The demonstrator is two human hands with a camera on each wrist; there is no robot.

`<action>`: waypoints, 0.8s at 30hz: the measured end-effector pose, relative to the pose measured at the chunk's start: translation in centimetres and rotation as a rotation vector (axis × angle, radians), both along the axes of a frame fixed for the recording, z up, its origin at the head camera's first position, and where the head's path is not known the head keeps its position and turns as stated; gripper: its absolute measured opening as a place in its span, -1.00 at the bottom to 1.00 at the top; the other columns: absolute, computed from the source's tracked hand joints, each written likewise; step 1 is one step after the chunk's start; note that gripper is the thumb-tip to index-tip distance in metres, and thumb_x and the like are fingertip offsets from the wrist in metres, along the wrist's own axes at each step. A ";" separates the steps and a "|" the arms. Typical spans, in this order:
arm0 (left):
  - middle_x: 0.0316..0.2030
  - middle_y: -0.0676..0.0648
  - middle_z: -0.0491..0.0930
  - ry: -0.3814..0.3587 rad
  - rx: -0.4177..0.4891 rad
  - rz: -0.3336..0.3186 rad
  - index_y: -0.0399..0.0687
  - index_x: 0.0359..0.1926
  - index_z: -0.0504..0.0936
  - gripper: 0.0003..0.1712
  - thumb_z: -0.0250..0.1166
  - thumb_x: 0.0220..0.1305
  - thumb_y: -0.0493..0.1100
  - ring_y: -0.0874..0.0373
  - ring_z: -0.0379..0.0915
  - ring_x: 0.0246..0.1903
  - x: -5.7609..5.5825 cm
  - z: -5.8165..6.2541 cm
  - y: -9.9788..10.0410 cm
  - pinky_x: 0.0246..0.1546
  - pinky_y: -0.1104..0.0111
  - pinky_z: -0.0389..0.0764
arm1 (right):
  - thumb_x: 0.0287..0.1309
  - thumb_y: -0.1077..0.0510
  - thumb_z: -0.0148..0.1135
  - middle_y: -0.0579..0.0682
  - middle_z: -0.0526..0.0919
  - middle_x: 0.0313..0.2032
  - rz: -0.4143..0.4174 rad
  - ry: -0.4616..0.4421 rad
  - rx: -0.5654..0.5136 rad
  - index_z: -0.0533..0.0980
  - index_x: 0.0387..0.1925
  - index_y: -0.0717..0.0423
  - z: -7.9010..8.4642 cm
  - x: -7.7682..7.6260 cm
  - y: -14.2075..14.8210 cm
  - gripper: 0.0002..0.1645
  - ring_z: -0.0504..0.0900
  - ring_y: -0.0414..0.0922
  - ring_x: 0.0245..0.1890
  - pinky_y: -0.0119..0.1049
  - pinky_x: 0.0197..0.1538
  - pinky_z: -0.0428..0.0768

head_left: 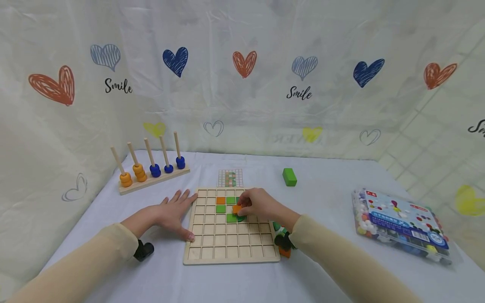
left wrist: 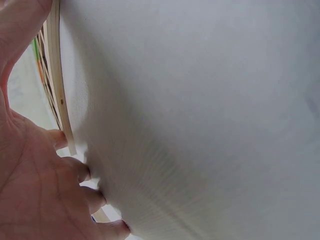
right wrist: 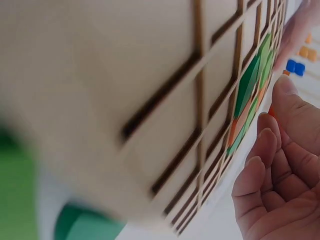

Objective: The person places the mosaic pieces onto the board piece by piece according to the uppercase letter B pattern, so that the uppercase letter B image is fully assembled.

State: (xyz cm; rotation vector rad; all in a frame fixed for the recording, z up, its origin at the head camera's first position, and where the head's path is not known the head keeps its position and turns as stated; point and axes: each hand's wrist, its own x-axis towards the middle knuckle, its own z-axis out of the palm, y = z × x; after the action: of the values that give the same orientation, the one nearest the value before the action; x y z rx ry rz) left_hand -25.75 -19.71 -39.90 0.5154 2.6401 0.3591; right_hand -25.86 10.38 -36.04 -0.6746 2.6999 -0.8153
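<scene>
A wooden grid board (head_left: 231,241) lies flat on the white cloth, with several green and orange square tiles set in its upper cells. My left hand (head_left: 172,215) rests at the board's left edge, fingers spread and thumb touching the rim; the left wrist view shows the same hand (left wrist: 45,185) beside the board's side. Over the middle of the grid, my right hand (head_left: 259,205) pinches an orange tile (head_left: 236,209) between thumb and fingertips. In the right wrist view only a sliver of that tile shows. The right fingers partly hide tiles beneath them.
A pattern card (head_left: 230,178) lies behind the board. At back left stands a peg abacus (head_left: 153,181) with orange and blue beads. A green block (head_left: 289,177) sits behind right, a clear boxed set (head_left: 405,227) far right. Loose tiles (head_left: 285,252) lie beneath my right wrist.
</scene>
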 end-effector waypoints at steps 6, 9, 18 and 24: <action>0.62 -0.39 -0.29 -0.023 0.020 -0.004 -0.10 0.65 -0.16 0.67 0.48 -0.26 0.63 -0.45 -0.50 0.58 1.1 1.7 0.5 0.42 -0.48 -0.29 | 0.12 0.19 0.52 -0.09 0.72 -0.35 0.032 -0.006 0.006 0.71 -0.20 0.14 0.0 0.6 -1.9 -0.80 0.59 -0.24 -0.34 -0.36 -0.16 0.61; 0.60 -0.45 -0.26 -0.016 0.029 -0.010 -0.16 0.63 -0.12 0.61 0.52 -0.19 0.53 -0.51 -0.46 0.56 1.4 2.2 0.6 0.39 -0.52 -0.27 | 0.10 0.20 0.54 -0.08 0.71 -0.37 0.036 -0.013 0.010 0.72 -0.21 0.16 -0.1 0.7 -2.5 -0.78 0.58 -0.23 -0.36 -0.38 -0.21 0.60; 0.61 -0.43 -0.24 -0.001 -0.010 -0.004 -0.17 0.63 -0.12 0.53 0.54 -0.09 0.43 -0.49 -0.43 0.57 1.7 2.4 0.9 0.42 -0.49 -0.20 | 0.05 0.15 0.59 -0.10 0.71 -0.41 0.057 0.010 0.041 0.73 -0.25 0.15 -0.4 1.0 -3.9 -0.76 0.57 -0.24 -0.39 -0.40 -0.23 0.59; 0.61 -0.43 -0.24 -0.005 -0.006 -0.001 -0.17 0.63 -0.12 0.53 0.55 -0.09 0.43 -0.49 -0.43 0.57 1.7 2.5 1.0 0.42 -0.48 -0.20 | 0.04 0.17 0.59 -0.10 0.71 -0.44 0.071 0.023 0.042 0.74 -0.30 0.16 -0.3 1.3 -4.5 -0.80 0.57 -0.23 -0.42 -0.39 -0.25 0.59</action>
State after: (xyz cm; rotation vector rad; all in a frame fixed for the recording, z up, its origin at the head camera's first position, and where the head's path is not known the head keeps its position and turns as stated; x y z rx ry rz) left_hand -24.02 -18.74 -37.42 0.5134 2.6354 0.3520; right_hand -24.61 5.88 -36.35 -0.7696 2.6889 -0.7360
